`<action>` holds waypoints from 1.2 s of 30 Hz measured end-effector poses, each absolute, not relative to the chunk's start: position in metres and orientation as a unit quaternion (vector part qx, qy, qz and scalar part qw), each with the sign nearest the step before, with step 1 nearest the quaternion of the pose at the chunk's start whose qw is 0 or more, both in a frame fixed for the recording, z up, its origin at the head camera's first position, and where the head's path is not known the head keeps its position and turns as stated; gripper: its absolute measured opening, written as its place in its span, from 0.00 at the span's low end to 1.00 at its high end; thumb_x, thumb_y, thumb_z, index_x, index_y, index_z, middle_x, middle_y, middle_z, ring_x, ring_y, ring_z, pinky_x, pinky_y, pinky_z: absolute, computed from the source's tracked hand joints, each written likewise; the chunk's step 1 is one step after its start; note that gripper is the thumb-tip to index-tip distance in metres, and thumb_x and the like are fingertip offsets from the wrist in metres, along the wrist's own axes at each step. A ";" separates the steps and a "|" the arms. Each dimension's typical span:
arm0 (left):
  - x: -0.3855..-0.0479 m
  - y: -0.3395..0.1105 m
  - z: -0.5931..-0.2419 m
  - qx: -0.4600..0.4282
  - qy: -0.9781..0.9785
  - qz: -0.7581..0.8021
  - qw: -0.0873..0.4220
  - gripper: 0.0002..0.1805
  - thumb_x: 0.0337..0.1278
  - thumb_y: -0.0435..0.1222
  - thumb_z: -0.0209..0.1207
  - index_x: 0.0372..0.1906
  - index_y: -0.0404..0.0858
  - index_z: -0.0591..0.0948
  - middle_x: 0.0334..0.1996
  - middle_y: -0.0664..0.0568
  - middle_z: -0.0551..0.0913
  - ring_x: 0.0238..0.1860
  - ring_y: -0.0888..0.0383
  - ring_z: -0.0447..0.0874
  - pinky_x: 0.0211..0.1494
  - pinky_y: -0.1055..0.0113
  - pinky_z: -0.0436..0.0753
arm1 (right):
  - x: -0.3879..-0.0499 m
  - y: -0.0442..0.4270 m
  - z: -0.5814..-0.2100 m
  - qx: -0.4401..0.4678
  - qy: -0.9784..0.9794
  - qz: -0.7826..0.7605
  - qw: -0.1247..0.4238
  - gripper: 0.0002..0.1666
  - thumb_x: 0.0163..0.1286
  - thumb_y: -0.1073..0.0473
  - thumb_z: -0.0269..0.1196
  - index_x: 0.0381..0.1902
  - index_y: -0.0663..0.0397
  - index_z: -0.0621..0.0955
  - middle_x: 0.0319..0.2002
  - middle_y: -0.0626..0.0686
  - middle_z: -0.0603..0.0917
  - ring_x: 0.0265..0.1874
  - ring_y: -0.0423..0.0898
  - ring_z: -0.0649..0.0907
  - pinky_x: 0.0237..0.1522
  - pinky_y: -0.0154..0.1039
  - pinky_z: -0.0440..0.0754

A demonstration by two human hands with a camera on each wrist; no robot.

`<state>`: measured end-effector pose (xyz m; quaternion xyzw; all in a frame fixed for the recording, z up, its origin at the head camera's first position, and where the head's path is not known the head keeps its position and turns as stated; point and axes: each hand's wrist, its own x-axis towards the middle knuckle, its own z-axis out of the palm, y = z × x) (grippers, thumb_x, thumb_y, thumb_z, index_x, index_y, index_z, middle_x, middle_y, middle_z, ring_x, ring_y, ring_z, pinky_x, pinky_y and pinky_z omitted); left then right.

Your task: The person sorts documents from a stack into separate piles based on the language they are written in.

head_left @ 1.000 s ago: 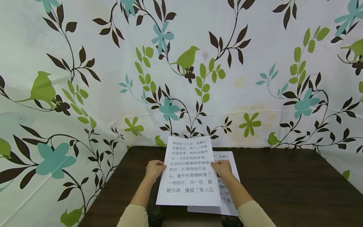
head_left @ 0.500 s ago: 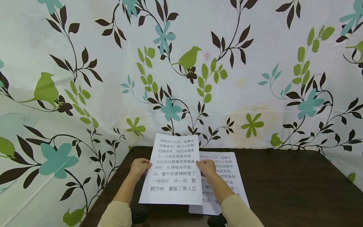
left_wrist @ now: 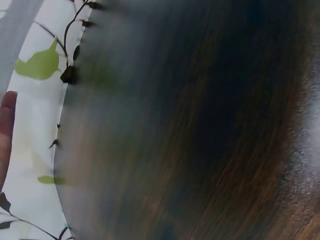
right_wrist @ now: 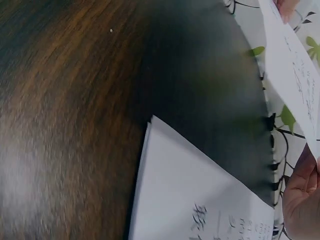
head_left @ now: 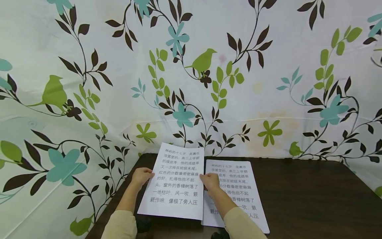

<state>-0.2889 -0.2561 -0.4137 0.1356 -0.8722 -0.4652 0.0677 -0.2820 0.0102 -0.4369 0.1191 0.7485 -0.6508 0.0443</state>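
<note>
A printed sheet of paper (head_left: pixel 176 166) is held up above the table, tilted, its dark Chinese text facing me in the head view. My left hand (head_left: pixel 141 176) pinches its left edge, and my right hand (head_left: pixel 210 183) pinches the right edge. Below and to the right lies a stack of paper (head_left: pixel 253 212), its top page bearing the same kind of text; my right forearm covers part of it. In the right wrist view the held sheet (right_wrist: pixel 295 75) is seen nearly edge-on, apart from the stack (right_wrist: pixel 175 180). Only a finger of my left hand (left_wrist: pixel 6 135) shows in the left wrist view.
Dark wood-grain table (head_left: pixel 298 192) extends right of the stack. Directly behind it hangs a white cloth (head_left: pixel 238 96) printed with leaves, flowers and birds. Dark, partly hidden objects (head_left: pixel 144 224) sit by the sleeves at the bottom.
Both hands have carried the sheet leftward, off the stack, so more of the stack's top page shows. The background has shifted slightly right in the head view.
</note>
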 end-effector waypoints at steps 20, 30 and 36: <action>-0.291 -0.261 -0.436 0.154 -0.884 -0.433 0.082 0.08 0.43 0.28 0.58 0.30 0.25 0.77 0.27 0.42 0.76 0.29 0.50 0.71 0.26 0.63 0.71 | -0.292 -0.004 -0.465 0.146 0.760 -0.633 0.032 0.10 0.56 0.60 0.58 0.23 0.62 0.77 0.22 0.55 0.74 0.19 0.47 0.73 0.18 0.34 0.70; -0.284 -0.261 -0.444 0.174 -0.882 -0.432 0.074 0.06 0.44 0.26 0.57 0.30 0.25 0.77 0.26 0.43 0.76 0.28 0.51 0.72 0.26 0.64 0.72 | -0.293 -0.004 -0.468 0.145 0.763 -0.627 0.060 0.11 0.55 0.61 0.60 0.26 0.66 0.77 0.22 0.56 0.74 0.19 0.47 0.74 0.18 0.34 0.71; -0.282 -0.263 -0.452 0.176 -0.881 -0.431 0.085 0.05 0.43 0.27 0.57 0.28 0.26 0.77 0.25 0.44 0.75 0.27 0.51 0.71 0.25 0.64 0.71 | -0.291 -0.004 -0.471 0.125 0.767 -0.626 0.067 0.09 0.54 0.64 0.59 0.27 0.69 0.77 0.24 0.57 0.74 0.19 0.46 0.76 0.20 0.36 0.75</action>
